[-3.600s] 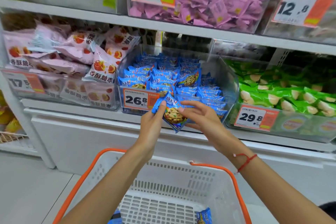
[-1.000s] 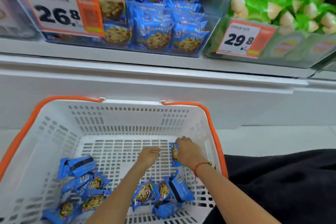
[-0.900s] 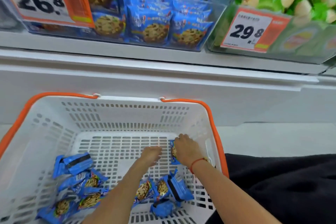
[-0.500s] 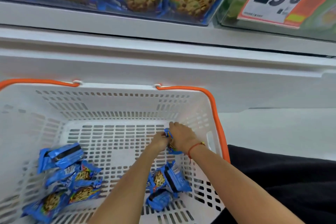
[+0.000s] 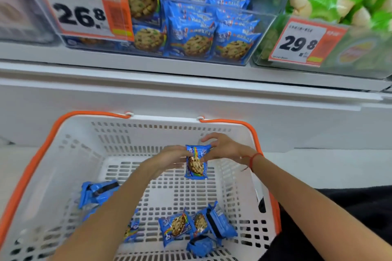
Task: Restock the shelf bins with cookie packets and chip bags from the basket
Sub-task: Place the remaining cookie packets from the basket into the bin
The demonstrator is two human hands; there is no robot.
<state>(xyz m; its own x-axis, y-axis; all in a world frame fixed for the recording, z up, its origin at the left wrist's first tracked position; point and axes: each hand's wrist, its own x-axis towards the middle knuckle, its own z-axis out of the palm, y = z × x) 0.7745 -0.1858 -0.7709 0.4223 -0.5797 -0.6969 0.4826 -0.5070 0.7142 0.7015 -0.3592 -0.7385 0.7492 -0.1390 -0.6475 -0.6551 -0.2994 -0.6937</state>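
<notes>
We hold one blue packet (image 5: 196, 162) above the basket (image 5: 148, 131), left hand (image 5: 169, 158) and right hand (image 5: 224, 149) fingers both pinching its top edge. More packets (image 5: 197, 226) lie below.

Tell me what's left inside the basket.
Loose blue cookie packets lie on the basket floor: a cluster near the right, more at left. The left forearm covers some, so no exact count. Both hands hold one packet above.

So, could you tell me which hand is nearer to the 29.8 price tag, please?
The right. The right hand pinches the cookie packet from the side below the price tag; the left hand holds the packet's far side.
</notes>
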